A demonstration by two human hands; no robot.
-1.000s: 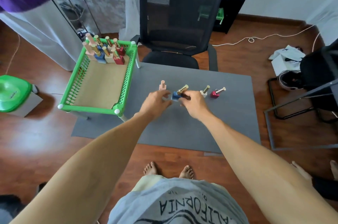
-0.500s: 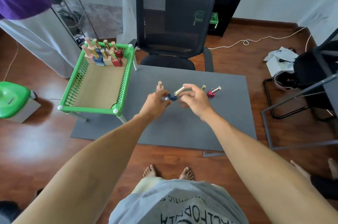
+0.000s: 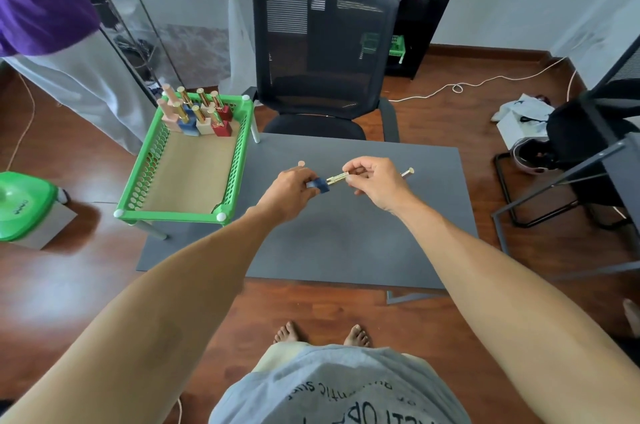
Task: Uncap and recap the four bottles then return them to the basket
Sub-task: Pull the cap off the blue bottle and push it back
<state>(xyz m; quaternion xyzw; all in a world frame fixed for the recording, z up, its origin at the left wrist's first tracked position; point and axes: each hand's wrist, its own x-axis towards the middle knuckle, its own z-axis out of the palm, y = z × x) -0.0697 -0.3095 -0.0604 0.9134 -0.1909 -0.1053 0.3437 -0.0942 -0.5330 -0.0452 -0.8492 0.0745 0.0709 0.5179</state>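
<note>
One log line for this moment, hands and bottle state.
left hand grips blue bottle | right hand pinches gold cap | bottle held above grey table | cap at bottle neck, seating unclear

Bright, even daylight; soft glare on the wood floor (image 3: 52, 271) at left; faint shadows under the arms; strong wide-angle bending at edges; shirt (image 3: 339, 389) at bottom slightly soft.

The near half of the grey table (image 3: 346, 243) lies bare. The green basket (image 3: 239, 160) bounds its left edge. An office chair (image 3: 322, 53) blocks the far side.
</note>
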